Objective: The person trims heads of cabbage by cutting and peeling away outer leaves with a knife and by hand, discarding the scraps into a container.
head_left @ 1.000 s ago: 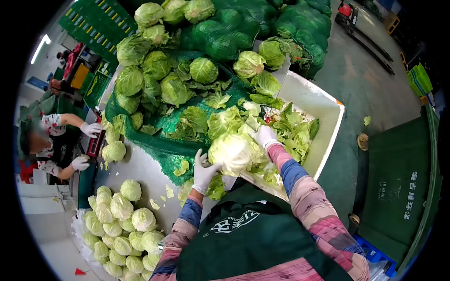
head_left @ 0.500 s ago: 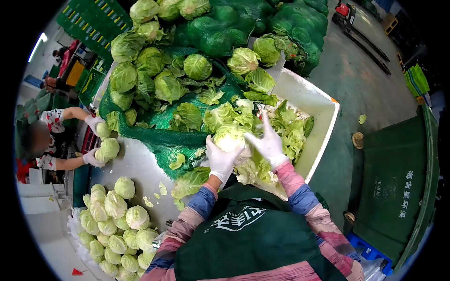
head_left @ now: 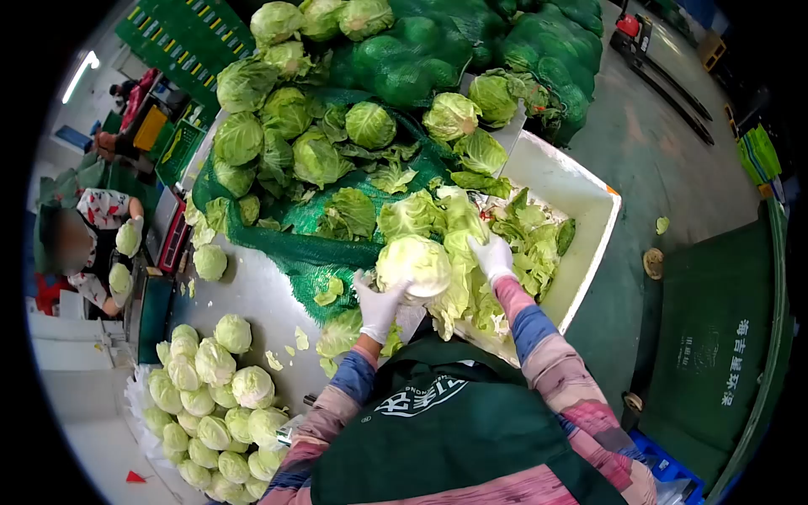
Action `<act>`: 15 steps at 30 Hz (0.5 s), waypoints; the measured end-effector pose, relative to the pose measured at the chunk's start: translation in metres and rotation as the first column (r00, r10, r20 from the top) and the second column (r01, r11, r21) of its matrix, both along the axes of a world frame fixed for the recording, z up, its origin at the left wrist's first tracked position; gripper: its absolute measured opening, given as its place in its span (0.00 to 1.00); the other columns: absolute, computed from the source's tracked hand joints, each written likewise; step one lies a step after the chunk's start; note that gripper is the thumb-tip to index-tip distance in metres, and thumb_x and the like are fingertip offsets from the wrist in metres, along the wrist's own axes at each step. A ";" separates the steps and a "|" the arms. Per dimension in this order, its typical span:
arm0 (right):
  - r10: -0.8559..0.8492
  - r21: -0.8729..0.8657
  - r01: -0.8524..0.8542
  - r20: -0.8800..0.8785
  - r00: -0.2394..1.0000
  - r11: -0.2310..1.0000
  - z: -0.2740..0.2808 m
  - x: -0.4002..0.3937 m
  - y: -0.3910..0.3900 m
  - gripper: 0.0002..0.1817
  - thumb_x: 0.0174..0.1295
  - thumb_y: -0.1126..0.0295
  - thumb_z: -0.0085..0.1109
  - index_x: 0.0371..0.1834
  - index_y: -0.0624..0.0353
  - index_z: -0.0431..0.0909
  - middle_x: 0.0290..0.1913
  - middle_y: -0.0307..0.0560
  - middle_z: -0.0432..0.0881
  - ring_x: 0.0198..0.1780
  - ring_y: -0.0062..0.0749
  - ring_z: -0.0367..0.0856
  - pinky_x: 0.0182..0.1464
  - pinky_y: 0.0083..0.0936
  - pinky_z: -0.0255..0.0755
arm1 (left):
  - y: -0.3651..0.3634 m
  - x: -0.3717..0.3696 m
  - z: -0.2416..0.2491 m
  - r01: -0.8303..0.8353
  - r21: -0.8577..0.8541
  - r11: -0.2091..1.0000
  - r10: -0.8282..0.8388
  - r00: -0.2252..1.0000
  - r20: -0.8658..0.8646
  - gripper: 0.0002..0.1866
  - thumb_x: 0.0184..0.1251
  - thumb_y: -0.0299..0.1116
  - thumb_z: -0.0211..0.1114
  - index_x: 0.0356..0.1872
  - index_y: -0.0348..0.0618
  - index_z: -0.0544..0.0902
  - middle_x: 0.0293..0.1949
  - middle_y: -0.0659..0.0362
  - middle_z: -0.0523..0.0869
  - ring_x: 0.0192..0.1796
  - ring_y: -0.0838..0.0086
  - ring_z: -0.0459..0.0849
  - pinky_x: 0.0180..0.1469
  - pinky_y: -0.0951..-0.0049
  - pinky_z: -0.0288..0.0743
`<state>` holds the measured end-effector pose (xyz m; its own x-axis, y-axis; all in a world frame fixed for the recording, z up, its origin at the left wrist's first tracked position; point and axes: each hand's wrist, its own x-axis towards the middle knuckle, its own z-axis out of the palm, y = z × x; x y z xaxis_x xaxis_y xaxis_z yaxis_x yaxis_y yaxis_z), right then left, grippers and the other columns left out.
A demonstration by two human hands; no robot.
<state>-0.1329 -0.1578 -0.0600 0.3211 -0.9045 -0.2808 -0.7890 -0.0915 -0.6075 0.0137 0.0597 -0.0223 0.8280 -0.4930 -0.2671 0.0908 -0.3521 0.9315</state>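
Observation:
My left hand [head_left: 379,305], in a white glove, grips a pale trimmed cabbage [head_left: 412,263] from its lower left side. To the right of that head, my right hand [head_left: 493,257], also gloved, has its fingers closed on a light green cabbage leaf [head_left: 461,227]. The leaf hangs beside the head; whether it is still attached I cannot make out. Just behind the cabbage lie more loose outer leaves [head_left: 409,215]. Under the right hand is a white foam box [head_left: 581,244] holding leaf scraps [head_left: 532,252].
Untrimmed cabbages [head_left: 318,158] lie on a green mesh bag [head_left: 278,252] at the back. Trimmed heads [head_left: 215,364] are piled on the left of the metal table [head_left: 252,295]. A co-worker [head_left: 93,244] holds two cabbages at the far left. A green bin [head_left: 707,337] stands right.
My right hand, earlier spread above the cabbage, has closed on a leaf and moved it rightward. The left hand now holds the head lower down. The co-worker has drawn two cabbages back.

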 end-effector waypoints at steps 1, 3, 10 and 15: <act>-0.081 0.035 0.080 0.014 0.997 0.996 -0.008 -0.007 0.008 0.36 0.54 0.39 0.60 0.43 0.68 0.83 0.38 0.67 0.83 0.43 0.56 0.83 0.48 0.41 0.76 | -0.001 -0.005 0.035 -0.086 -0.001 0.996 0.079 0.918 -0.389 0.52 0.51 0.43 0.77 0.70 0.38 0.52 0.65 0.41 0.63 0.58 0.53 0.75 0.58 0.50 0.74; -0.067 0.101 0.062 0.050 0.997 0.993 -0.022 -0.022 0.008 0.38 0.53 0.38 0.61 0.45 0.68 0.82 0.40 0.67 0.83 0.45 0.55 0.83 0.49 0.40 0.75 | 0.005 0.000 0.042 -0.065 -0.031 0.997 0.013 0.581 -0.814 0.47 0.55 0.50 0.73 0.69 0.40 0.58 0.66 0.42 0.62 0.60 0.52 0.74 0.57 0.45 0.74; 0.222 -0.059 -0.221 0.010 0.975 0.973 0.070 -0.031 0.001 0.36 0.69 0.43 0.43 0.72 0.56 0.57 0.31 0.65 0.83 0.35 0.59 0.83 0.38 0.48 0.75 | -0.049 -0.022 0.025 -0.061 -0.062 0.996 0.032 0.920 -0.391 0.45 0.46 0.41 0.81 0.63 0.36 0.64 0.57 0.47 0.75 0.54 0.61 0.79 0.54 0.59 0.76; 0.576 -0.249 -0.583 -0.108 0.810 0.773 0.098 -0.010 0.012 0.29 0.72 0.50 0.42 0.74 0.46 0.56 0.25 0.58 0.81 0.27 0.54 0.80 0.31 0.45 0.73 | -0.078 -0.028 0.061 0.137 0.190 0.972 -0.156 0.984 0.087 0.54 0.38 0.42 0.84 0.65 0.30 0.61 0.57 0.43 0.71 0.57 0.60 0.75 0.60 0.66 0.72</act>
<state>-0.1430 -0.1453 0.0384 0.8041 -0.5891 -0.0797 -0.5499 -0.6860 -0.4765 -0.0146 -0.0184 0.0387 0.7779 -0.5613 -0.2825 -0.0655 -0.5196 0.8519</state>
